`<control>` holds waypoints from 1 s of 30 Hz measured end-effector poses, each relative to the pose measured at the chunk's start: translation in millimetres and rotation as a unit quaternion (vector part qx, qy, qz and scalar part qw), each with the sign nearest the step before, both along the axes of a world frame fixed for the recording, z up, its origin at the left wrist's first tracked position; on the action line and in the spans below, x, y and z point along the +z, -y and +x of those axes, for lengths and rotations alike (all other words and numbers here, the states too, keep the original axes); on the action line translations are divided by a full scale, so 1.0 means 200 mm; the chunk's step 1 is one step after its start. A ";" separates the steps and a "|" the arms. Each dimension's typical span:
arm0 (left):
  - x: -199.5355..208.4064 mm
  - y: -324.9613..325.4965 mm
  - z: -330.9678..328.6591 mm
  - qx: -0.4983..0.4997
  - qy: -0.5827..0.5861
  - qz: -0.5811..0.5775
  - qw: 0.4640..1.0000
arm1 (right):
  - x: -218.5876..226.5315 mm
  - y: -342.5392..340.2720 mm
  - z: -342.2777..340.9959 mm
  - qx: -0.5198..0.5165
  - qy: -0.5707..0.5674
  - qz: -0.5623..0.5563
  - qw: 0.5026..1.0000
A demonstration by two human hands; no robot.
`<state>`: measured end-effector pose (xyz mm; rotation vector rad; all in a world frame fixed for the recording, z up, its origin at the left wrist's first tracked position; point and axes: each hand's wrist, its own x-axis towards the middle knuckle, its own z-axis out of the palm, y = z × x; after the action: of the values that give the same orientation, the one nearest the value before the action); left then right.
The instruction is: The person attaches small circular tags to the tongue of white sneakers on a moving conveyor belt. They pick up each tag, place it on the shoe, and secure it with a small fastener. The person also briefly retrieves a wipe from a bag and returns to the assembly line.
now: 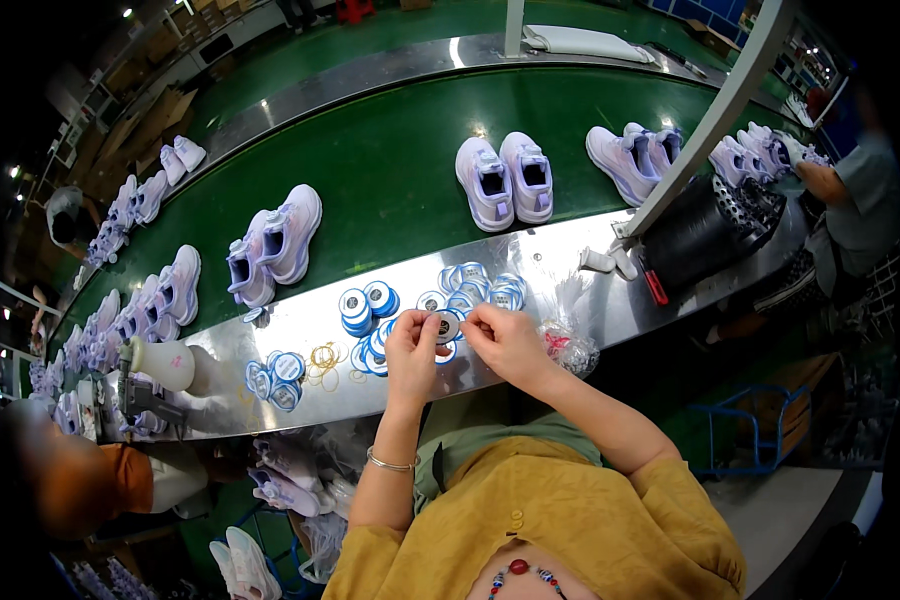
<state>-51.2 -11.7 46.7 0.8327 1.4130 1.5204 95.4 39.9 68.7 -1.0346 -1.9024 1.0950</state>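
A round white tag with a dark centre (448,327) is pinched between the thumb and fingers of my left hand (413,352). My right hand (507,343) is closed in a pinch at the tag's right edge; whatever is between its fingertips is too small to make out. Around both hands lie blue-rimmed round tags, in a stack (355,306) on the left and a loose spread (465,278) just beyond. Another pile of tags (276,380) sits farther left, beside a tangle of yellowish loops (323,364).
Past the metal ledge (560,240) runs a green conveyor belt (390,170) carrying pairs of lilac-white sneakers (505,180). A clear plastic bag (570,348) lies right of my hands. A slanted post (705,120) rises at right. Other people work at both sides.
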 end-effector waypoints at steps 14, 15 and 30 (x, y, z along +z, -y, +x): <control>0.04 0.07 0.05 0.002 0.015 0.056 0.998 | 0.02 0.02 -0.06 -0.013 0.033 0.077 0.996; 0.04 0.07 0.05 -0.001 0.019 0.056 0.998 | 0.03 0.02 -0.07 -0.016 0.030 0.065 0.997; -0.02 0.07 0.05 -0.006 0.112 0.042 0.993 | -0.02 0.04 -0.01 0.049 0.019 0.114 0.992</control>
<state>-41.8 -25.5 42.3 0.6953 1.1844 1.6186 94.0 32.2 64.2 -0.8470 -2.0708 0.8901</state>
